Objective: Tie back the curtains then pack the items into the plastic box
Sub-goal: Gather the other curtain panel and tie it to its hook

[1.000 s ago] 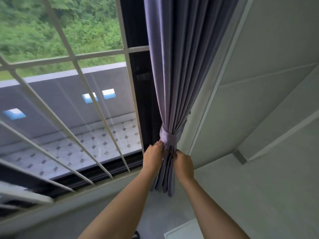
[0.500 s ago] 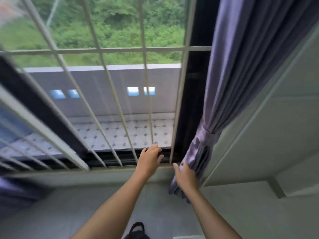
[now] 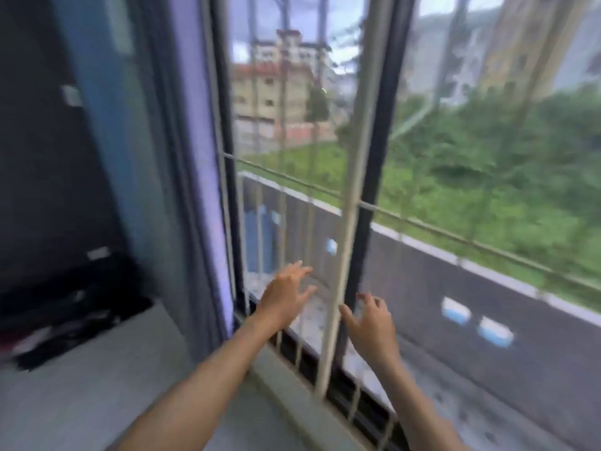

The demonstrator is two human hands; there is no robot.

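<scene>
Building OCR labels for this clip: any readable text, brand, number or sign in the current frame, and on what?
None readable; the frame is motion-blurred.
Small pale patch on the dark panel at left: may be a label, too blurred to read.
Buildings outside: no legible signs.
Blue-and-white marks on the roof below: shapes only, no characters.

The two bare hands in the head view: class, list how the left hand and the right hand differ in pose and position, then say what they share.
1. The left hand is raised higher and nearer the purple curtain edge; the right hand sits lower.
2. The left hand's fingers spread nearly straight; the right hand's fingers curl loosely.
3. The cream vertical window bar stands between them.

Shared: both hold nothing.
</scene>
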